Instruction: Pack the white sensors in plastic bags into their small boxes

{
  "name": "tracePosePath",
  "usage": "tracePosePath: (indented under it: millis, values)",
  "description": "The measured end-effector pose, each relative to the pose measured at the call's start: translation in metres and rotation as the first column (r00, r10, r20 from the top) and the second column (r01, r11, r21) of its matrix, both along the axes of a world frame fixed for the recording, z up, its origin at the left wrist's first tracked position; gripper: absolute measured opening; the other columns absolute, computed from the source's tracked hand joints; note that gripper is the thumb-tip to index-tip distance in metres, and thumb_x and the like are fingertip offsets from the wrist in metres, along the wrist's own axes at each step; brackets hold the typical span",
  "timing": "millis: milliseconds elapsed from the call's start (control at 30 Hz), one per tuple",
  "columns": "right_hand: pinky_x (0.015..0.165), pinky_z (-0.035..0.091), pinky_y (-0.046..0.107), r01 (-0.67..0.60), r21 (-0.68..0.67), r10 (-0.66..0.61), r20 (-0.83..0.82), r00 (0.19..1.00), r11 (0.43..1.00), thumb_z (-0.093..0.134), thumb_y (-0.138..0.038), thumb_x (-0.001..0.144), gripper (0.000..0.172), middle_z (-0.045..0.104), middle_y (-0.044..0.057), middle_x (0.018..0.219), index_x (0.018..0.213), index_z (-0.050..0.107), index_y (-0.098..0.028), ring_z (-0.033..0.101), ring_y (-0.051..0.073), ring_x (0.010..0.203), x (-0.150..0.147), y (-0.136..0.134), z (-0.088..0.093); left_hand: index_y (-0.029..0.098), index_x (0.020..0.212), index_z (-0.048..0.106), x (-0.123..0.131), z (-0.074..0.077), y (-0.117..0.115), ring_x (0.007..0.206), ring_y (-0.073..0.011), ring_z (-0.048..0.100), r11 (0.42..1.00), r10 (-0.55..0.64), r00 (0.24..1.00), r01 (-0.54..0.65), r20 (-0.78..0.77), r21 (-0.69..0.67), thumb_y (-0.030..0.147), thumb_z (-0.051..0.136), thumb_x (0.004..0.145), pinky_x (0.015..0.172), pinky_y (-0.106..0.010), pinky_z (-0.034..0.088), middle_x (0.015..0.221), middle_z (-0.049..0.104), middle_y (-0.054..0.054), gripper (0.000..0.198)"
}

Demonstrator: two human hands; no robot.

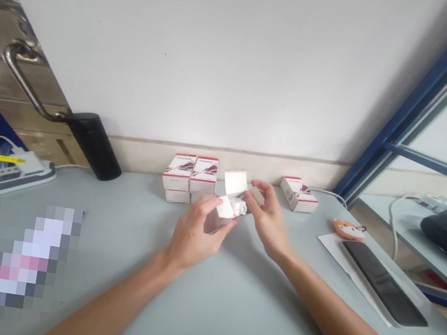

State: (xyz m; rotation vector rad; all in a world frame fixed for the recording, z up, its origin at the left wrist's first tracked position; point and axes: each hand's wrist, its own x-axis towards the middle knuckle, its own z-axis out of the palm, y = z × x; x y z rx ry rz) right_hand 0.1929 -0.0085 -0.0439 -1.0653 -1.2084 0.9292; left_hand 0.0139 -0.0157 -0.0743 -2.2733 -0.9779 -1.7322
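A small white cardboard box (235,183), its flaps raised, is gripped by my left hand (197,231) at its left side and underneath. Inside its opening shows a white object (239,208), too small to name. My right hand (268,222) is at the box's right side, thumb and fingers closed near a side flap; whether they pinch the flap or a part of the contents, I cannot make out. Behind my left hand, white and red boxes (205,170) are stacked against the wall. Another such box (299,194) lies to the right, beyond my right hand.
A phone (384,284) rests on white paper (333,248) at the right, near an orange animal-faced item (348,229). On the left are a black cylinder (94,145), a power strip (7,177) with cables and a blurred-out item (24,261). A blue frame (410,100) borders the right.
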Motion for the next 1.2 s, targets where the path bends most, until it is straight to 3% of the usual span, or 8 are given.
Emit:
tracePosePath:
  millis: [100,267,400,633,833,1000,1100,1200]
  values:
    - [0.095,0.051,0.039,-0.137,-0.011,0.134,-0.131,0.982,0.991,0.064,-0.059,0.092,0.044,0.066,0.004,0.125,0.123,0.057,-0.029,0.063,0.024,0.11,-0.001,0.0,-0.004,0.03,0.137,0.045,0.001,-0.004,-0.001,0.101,-0.021,0.073,0.999,-0.012,1.0,0.013,0.022,-0.051,0.026,0.078,0.089,0.079,-0.032,0.062,0.116,0.07,-0.006,0.059]
    - [0.113,0.042,0.045,-0.265,0.069,0.274,-0.28,0.92,0.962,0.053,-0.061,0.098,0.041,0.068,0.004,0.13,0.119,0.063,-0.028,0.057,0.028,0.129,-0.002,0.0,-0.003,0.03,0.149,0.036,0.004,-0.012,0.001,0.116,-0.0252,0.07,0.953,-0.078,0.979,0.129,0.189,-0.274,0.032,0.079,0.088,0.094,-0.041,0.062,0.134,0.063,-0.012,0.075]
    - [0.11,0.044,0.048,-0.371,0.02,0.355,-0.342,0.87,0.928,0.046,-0.066,0.098,0.05,0.072,0.005,0.125,0.127,0.062,-0.028,0.061,0.03,0.124,0.0,0.005,-0.002,0.034,0.153,0.033,0.001,-0.01,0.004,0.126,-0.0252,0.065,0.921,-0.115,0.959,0.201,0.258,-0.334,0.033,0.078,0.09,0.101,-0.042,0.059,0.144,0.056,-0.011,0.077]
    - [0.1,0.047,0.042,-0.336,-0.043,0.319,-0.226,0.92,0.941,0.066,-0.042,0.091,0.038,0.074,0.0,0.112,0.126,0.058,-0.03,0.065,0.026,0.108,0.003,0.005,-0.006,0.037,0.146,0.053,-0.011,0.01,0.001,0.12,-0.0224,0.063,0.902,-0.185,0.98,0.143,-0.067,-0.407,0.026,0.055,0.104,0.102,-0.039,0.056,0.132,0.056,-0.007,0.043]
    - [0.099,0.048,0.039,-0.244,-0.009,0.241,-0.115,0.964,0.97,0.068,-0.043,0.092,0.05,0.07,0.0,0.111,0.138,0.052,-0.033,0.064,0.022,0.106,-0.004,-0.003,0.002,0.032,0.139,0.055,-0.016,0.016,0.004,0.118,-0.0227,0.062,0.9,-0.209,0.969,0.14,-0.128,-0.414,0.024,0.053,0.104,0.099,-0.039,0.056,0.128,0.055,-0.007,0.036]
    - [0.099,0.05,0.039,-0.283,0.065,0.29,-0.139,0.947,0.957,0.072,-0.044,0.091,0.04,0.07,0.001,0.114,0.125,0.057,-0.032,0.065,0.022,0.104,-0.005,-0.004,0.005,0.03,0.136,0.055,-0.02,0.014,0.009,0.126,-0.0248,0.058,0.866,-0.248,0.967,0.199,-0.049,-0.458,0.029,0.053,0.106,0.108,-0.043,0.051,0.132,0.055,-0.009,0.031]
    - [0.1,0.05,0.04,-0.292,0.144,0.301,-0.047,0.952,0.945,0.068,-0.05,0.094,0.03,0.068,0.003,0.124,0.115,0.059,-0.03,0.065,0.023,0.11,0.0,0.001,-0.002,0.029,0.135,0.054,-0.017,0.008,0.013,0.13,-0.0256,0.058,0.821,-0.313,0.946,0.316,0.089,-0.475,0.034,0.054,0.105,0.11,-0.044,0.051,0.134,0.057,-0.01,0.03]
    - [0.103,0.049,0.041,-0.299,0.17,0.297,0.039,0.954,0.939,0.062,-0.056,0.098,0.033,0.066,0.004,0.128,0.119,0.057,-0.031,0.062,0.024,0.118,0.007,0.005,-0.011,0.029,0.139,0.043,-0.012,-0.004,0.018,0.126,-0.0244,0.062,0.807,-0.335,0.908,0.414,0.251,-0.421,0.036,0.059,0.104,0.106,-0.044,0.054,0.135,0.059,-0.011,0.039]
